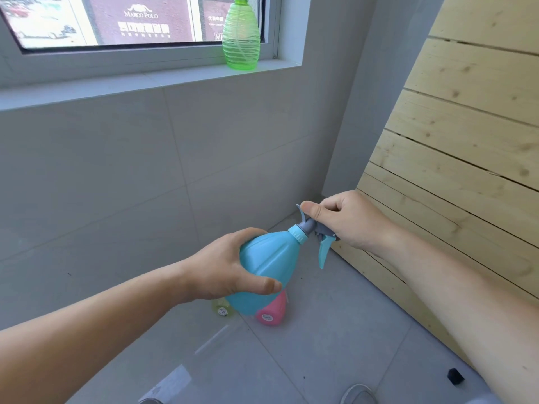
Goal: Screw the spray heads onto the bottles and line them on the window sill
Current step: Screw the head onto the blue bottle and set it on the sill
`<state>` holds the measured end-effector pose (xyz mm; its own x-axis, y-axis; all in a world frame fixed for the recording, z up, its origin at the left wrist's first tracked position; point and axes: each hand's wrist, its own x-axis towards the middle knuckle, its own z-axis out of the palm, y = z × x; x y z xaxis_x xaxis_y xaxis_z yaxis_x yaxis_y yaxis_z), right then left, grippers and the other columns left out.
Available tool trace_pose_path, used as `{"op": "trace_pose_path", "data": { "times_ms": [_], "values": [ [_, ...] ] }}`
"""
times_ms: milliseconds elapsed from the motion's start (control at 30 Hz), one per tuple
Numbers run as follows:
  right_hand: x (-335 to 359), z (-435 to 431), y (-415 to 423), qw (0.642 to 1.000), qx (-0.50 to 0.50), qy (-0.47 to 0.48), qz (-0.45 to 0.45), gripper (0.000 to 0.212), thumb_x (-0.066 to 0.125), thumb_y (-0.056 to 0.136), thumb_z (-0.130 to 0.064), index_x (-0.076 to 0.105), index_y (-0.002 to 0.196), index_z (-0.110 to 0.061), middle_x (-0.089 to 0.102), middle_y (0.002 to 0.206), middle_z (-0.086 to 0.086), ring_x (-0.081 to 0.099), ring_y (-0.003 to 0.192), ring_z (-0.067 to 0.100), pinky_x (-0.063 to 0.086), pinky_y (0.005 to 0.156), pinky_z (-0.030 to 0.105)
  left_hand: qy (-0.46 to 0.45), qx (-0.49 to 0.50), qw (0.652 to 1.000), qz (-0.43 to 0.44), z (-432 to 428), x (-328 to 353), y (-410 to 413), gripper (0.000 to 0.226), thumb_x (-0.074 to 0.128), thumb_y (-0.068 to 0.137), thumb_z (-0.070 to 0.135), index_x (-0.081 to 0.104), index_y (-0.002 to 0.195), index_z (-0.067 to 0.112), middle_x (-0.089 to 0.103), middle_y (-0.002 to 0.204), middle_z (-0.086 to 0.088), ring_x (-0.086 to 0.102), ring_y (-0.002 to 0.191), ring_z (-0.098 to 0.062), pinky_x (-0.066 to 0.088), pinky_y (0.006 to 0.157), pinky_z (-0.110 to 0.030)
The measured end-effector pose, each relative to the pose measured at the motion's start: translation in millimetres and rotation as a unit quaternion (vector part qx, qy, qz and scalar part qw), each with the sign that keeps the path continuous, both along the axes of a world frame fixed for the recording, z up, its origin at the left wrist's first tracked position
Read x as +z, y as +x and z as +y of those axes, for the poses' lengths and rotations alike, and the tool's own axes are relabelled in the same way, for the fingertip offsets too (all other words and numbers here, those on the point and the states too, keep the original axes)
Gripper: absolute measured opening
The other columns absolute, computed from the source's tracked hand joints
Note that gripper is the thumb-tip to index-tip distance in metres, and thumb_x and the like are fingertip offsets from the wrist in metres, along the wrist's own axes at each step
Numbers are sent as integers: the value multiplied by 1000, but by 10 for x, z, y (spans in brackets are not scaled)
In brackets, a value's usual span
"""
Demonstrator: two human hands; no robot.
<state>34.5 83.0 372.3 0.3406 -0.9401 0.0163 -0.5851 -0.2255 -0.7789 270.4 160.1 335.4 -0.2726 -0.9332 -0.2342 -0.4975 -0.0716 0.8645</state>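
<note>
My left hand (pixel 224 266) grips the round body of a light blue bottle (pixel 268 266), tilted with its neck up and to the right. My right hand (pixel 347 218) is closed around the grey and blue spray head (pixel 319 237) seated at the bottle's ribbed collar; the trigger hangs down. A green ribbed bottle (pixel 241 39) with a green cap stands upright at the right end of the window sill (pixel 140 80). On the floor below the blue bottle lie a pink bottle (pixel 272 313) and a pale yellow bottle (pixel 222 309), both partly hidden.
A slatted wooden panel (pixel 466 141) leans against the wall on the right. Grey tiled wall stands ahead, grey floor tiles below. A small black object (pixel 455 376) lies on the floor at lower right. A shoe tip (pixel 358 395) shows at the bottom edge.
</note>
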Motion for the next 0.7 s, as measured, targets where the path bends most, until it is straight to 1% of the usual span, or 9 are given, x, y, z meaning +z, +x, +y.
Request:
{"op": "trace_pose_path", "data": {
  "times_ms": [133, 167, 233, 300, 433, 500, 567, 633, 700],
  "values": [
    [-16, 17, -24, 1000, 11, 15, -10, 51, 61, 91, -51, 71, 65, -8, 69, 65, 16, 51, 56, 14, 44, 61, 30, 10, -8, 1000, 15, -10, 9, 13, 56, 92, 64, 34, 67, 113, 45, 75, 103, 6, 75, 92, -17, 65, 74, -36],
    [-3, 0, -28, 1000, 8, 20, -13, 50, 62, 90, -51, 70, 62, -10, 68, 63, 15, 52, 56, 15, 44, 61, 31, 9, -7, 1000, 19, -15, 10, 3, 55, 91, 64, 33, 68, 113, 44, 75, 102, 5, 75, 90, -16, 65, 72, -33],
    [23, -38, -22, 1000, -1, 25, -17, 52, 63, 89, -51, 65, 53, -14, 64, 55, 6, 50, 54, 18, 43, 60, 32, 8, 2, 1000, 26, -25, 10, -19, 57, 90, 63, 33, 68, 115, 42, 76, 102, 3, 75, 86, -14, 63, 68, -29],
    [33, -47, 16, 1000, -11, 17, -8, 54, 63, 89, -52, 63, 51, -14, 62, 52, 2, 47, 53, 18, 41, 59, 31, 2, 13, 1000, 28, -36, 2, -31, 62, 91, 61, 34, 67, 118, 41, 76, 103, 3, 76, 88, -16, 63, 67, -29],
    [-19, -26, 124, 998, -54, -9, 8, 56, 63, 88, -49, 62, 51, -7, 64, 57, 20, 43, 48, 15, 39, 54, 26, -39, 24, 999, -20, -51, -25, -31, 68, 95, 63, 32, 62, 122, 42, 72, 106, 10, 73, 89, -7, 63, 69, -26],
    [-24, -41, 127, 998, -55, 3, -5, 55, 63, 87, -51, 61, 50, -9, 59, 56, 16, 43, 52, 18, 38, 56, 28, -30, 26, 999, -8, -64, -19, -11, 72, 95, 61, 37, 61, 124, 42, 72, 107, 11, 73, 90, -7, 62, 69, -26],
    [-8, -53, 102, 998, -47, 30, -18, 54, 62, 88, -51, 64, 56, -8, 60, 57, 10, 47, 56, 19, 40, 59, 31, -31, 21, 999, -12, -71, -3, 7, 75, 93, 57, 44, 60, 125, 43, 72, 108, 12, 73, 91, -7, 62, 70, -26],
    [-29, -50, 80, 997, -36, 66, -25, 52, 61, 90, -49, 67, 68, -2, 65, 59, 8, 55, 60, 19, 45, 63, 32, -34, 15, 999, -31, -62, 1, 10, 74, 92, 59, 45, 59, 125, 44, 70, 108, 13, 72, 94, -7, 64, 74, -29],
    [-77, -35, 65, 995, -41, 85, -33, 46, 61, 90, -49, 71, 77, -6, 69, 63, 6, 59, 65, 17, 47, 67, 33, -28, 10, 999, -40, -40, -16, 4, 73, 93, 63, 44, 57, 126, 45, 69, 110, 14, 71, 95, -8, 65, 77, -31]
  ]
}}
